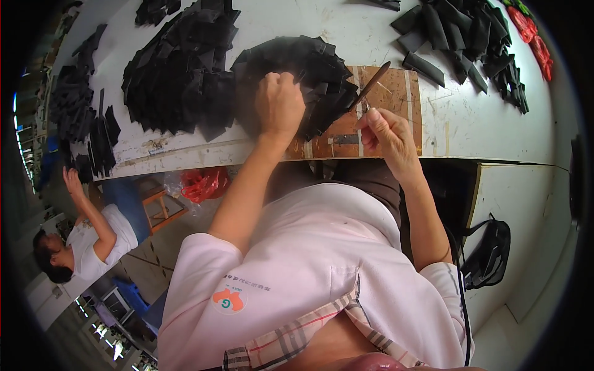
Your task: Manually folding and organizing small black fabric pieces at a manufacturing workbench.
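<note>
Pale pink short-sleeved top filling the lower centre of the frame, sleeves ending above the elbows. Small round orange and green emblem at lower left of the top, with a short line of tiny lettering above it. Plaid trim in beige, pink and grey along the lower hem. Dark brown trousers just above the top. Bare forearms, both hands ungloved.

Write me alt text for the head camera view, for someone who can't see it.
At a white worktable, a person's left hand presses on a pile of black fabric pieces while the right hand holds a thin brush-like tool over a brown board. More black pieces lie around; another person sits at left.
</note>
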A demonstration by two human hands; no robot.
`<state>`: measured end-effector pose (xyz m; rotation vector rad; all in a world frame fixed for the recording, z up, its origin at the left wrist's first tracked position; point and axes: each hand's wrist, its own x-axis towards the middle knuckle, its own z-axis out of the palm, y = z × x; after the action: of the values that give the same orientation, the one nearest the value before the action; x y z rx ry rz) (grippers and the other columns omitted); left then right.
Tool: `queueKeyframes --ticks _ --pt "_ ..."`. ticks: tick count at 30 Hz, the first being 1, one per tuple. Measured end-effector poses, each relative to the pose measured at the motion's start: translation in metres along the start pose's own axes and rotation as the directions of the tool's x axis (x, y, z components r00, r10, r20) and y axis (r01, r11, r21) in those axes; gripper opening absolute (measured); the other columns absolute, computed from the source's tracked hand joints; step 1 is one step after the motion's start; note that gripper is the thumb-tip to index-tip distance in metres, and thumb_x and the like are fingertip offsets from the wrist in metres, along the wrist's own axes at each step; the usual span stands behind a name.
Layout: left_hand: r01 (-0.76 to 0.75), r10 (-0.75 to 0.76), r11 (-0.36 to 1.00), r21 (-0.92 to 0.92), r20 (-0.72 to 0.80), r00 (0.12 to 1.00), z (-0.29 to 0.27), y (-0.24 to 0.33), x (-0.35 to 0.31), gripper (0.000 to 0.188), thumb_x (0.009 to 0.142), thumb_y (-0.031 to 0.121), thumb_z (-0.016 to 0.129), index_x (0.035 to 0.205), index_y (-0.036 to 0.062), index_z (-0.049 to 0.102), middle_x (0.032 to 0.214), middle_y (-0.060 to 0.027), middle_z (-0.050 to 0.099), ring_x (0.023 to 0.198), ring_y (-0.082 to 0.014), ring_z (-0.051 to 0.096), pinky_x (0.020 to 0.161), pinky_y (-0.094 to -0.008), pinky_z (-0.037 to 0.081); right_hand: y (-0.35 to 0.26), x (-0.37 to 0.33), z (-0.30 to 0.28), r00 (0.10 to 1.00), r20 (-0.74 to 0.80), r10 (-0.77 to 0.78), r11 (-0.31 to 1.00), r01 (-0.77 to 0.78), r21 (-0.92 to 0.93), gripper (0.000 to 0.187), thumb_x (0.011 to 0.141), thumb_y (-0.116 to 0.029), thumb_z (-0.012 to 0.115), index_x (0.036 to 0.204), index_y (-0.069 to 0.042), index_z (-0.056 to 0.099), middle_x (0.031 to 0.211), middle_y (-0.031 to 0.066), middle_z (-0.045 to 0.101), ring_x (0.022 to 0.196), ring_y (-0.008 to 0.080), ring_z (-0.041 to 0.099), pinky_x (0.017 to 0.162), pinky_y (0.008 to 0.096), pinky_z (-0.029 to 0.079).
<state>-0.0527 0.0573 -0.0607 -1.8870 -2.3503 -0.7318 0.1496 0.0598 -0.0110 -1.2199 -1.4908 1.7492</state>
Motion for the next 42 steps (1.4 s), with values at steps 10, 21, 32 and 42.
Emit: queueKeyframes --ticks 10,21,32,42 --pt "0.429 -0.232 -0.377 -0.821 0.532 0.814 -0.075 0.005 -0.024 0.005 0.083 0.004 0.052 0.084 0.0052 0.056 0.088 -0.0077 0.062 0.074 -0.0163 0.059 0.067 -0.0302 0.047 0.001 0.011 0.049 0.965 0.252 0.075 0.651 -0.239 0.72 0.037 0.084 -0.038 0.053 0.09 -0.002 0.055 0.075 0.0011 0.056 0.07 0.0075 0.052 0.061 0.0222 0.044" --pt "0.521 -0.398 -0.057 -0.852 0.497 0.771 -0.053 0.025 -0.048 0.012 0.083 0.01 0.054 0.093 0.0041 0.053 0.084 -0.0033 0.056 0.074 -0.0111 0.053 0.069 -0.0248 0.044 -0.005 0.014 0.06 0.902 -0.284 -0.324 0.946 0.32 -0.062 0.017 0.066 -0.009 0.07 0.065 0.002 0.057 0.057 0.0077 0.049 0.046 0.016 0.044 0.044 0.0284 0.034" --pt "0.462 -0.224 0.226 -0.858 0.416 0.882 -0.079 0.06 -0.022 0.01 0.076 0.005 0.057 0.078 -0.003 0.054 0.068 -0.0024 0.056 0.061 -0.0055 0.05 0.055 -0.0192 0.04 -0.01 0.012 0.043 0.63 -0.182 -0.755 0.534 0.43 -0.728 0.015 0.05 0.003 0.058 0.062 -0.004 0.051 0.062 0.0084 0.044 0.053 0.0249 0.047 0.044 0.0333 0.038" --pt "0.526 -0.213 0.263 -0.809 0.483 0.849 -0.07 0.054 -0.024 0.008 0.071 0.0 0.051 0.076 -0.0031 0.056 0.063 -0.0019 0.056 0.054 -0.0051 0.05 0.046 -0.0186 0.038 -0.004 0.0 0.03 0.622 0.01 -0.783 0.298 0.39 -0.871 0.022 0.048 -0.006 0.06 0.069 -0.006 0.053 0.066 0.0059 0.045 0.062 0.0221 0.048 0.052 0.0315 0.041"
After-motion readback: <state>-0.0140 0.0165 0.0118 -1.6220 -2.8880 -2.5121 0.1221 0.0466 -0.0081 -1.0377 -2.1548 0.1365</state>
